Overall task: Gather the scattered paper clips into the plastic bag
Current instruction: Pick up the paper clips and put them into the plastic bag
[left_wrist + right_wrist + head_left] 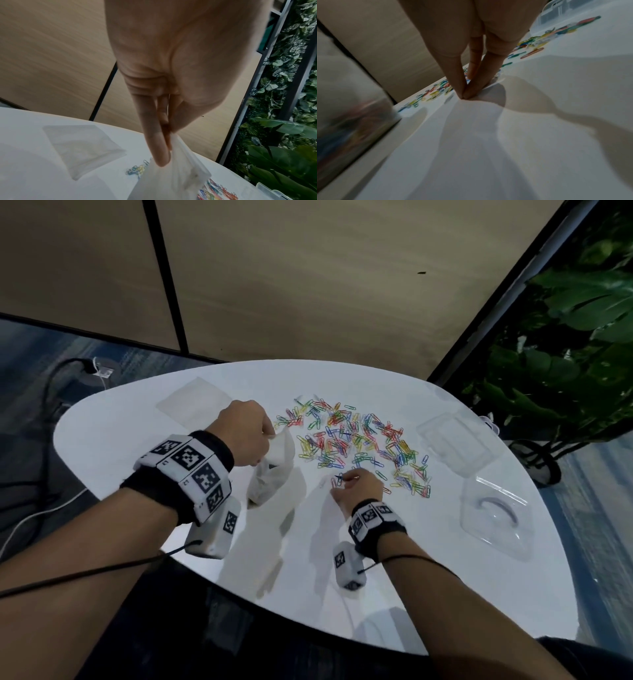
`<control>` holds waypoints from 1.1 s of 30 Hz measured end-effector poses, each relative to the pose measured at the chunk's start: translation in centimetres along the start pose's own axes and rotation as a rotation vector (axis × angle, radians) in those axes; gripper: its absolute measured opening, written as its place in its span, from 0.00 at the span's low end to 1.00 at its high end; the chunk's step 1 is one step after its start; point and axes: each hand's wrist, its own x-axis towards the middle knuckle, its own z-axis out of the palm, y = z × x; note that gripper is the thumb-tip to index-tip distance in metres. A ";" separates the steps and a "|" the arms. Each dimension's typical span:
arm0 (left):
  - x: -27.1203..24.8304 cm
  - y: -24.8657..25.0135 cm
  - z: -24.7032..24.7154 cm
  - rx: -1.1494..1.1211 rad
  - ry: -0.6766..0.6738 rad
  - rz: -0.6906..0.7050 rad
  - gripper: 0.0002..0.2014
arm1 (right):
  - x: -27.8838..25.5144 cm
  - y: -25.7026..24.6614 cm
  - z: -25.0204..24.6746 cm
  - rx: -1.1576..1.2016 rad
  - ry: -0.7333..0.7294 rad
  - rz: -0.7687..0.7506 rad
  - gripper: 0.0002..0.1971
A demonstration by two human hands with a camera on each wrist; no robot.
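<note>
Several colourful paper clips (356,440) lie scattered across the middle of the white table (428,594). My left hand (245,436) is raised over the table's left part and pinches the rim of the translucent plastic bag (272,467), which hangs down open toward the clips. The left wrist view shows its fingers (154,135) closed on the bag (176,175). My right hand (356,487) is low at the pile's near edge, thumb and forefinger pinched on a paper clip (337,480) at the table top. Those fingertips (464,94) meet in the right wrist view, with clips (436,92) behind.
A second flat clear bag (195,402) lies at the table's far left. Two clear plastic container halves (459,443) (493,525) sit on the right side. Leafy plants (565,337) stand beyond the right edge, and cables (51,392) run over the floor at left.
</note>
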 end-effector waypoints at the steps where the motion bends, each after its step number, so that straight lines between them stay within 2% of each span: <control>1: 0.0 -0.5 -0.3 0.000 0.006 -0.006 0.15 | 1.3 -0.7 0.2 0.000 0.022 -0.004 0.14; 4: -0.1 -1.3 -0.8 -0.014 0.012 -0.011 0.15 | 4.1 -2.2 0.4 -0.063 0.041 -0.034 0.17; 7: -0.2 -2.0 -1.2 -0.030 0.009 -0.015 0.14 | 5.4 -2.9 0.6 -0.233 0.029 -0.164 0.31; 9: -0.1 -2.1 -1.4 -0.034 0.002 -0.011 0.14 | 5.7 -3.0 1.0 -0.327 -0.062 -0.241 0.40; 11: -0.1 -2.1 -1.4 -0.031 -0.004 -0.003 0.14 | 5.7 -3.2 1.1 -0.449 -0.168 -0.288 0.44; 14: 0.0 -1.6 -1.1 -0.018 -0.016 0.012 0.16 | 5.0 -3.4 0.8 -0.607 -0.210 -0.382 0.39; 18: 0.1 -0.9 -0.8 0.014 -0.042 0.030 0.17 | 4.6 -3.3 0.9 -0.625 -0.069 -0.519 0.19; 20: 0.1 -0.6 -0.6 0.019 -0.053 0.033 0.17 | 4.6 -3.7 0.7 -0.682 -0.059 -0.521 0.10; 23: 0.1 0.0 -0.2 0.014 -0.061 0.039 0.16 | 4.7 -3.9 0.0 -0.740 -0.086 -0.467 0.12; 25: 0.1 0.4 0.1 0.011 -0.070 0.040 0.15 | 5.2 -3.7 -0.8 -0.681 -0.108 -0.369 0.10; 27: 0.3 0.9 0.4 0.006 -0.084 0.044 0.16 | 6.0 -2.9 -2.2 -0.510 -0.130 -0.235 0.05; 28: 0.4 1.1 0.5 0.008 -0.092 0.047 0.16 | 6.4 -2.3 -3.1 -0.381 -0.160 -0.159 0.03; 31: 0.5 1.8 1.1 0.017 -0.114 0.062 0.15 | 6.8 -1.0 -6.0 0.079 -0.294 0.057 0.13; 33: 0.6 2.2 1.8 0.000 -0.128 0.069 0.14 | 5.7 -1.6 -7.7 0.470 -0.302 0.134 0.12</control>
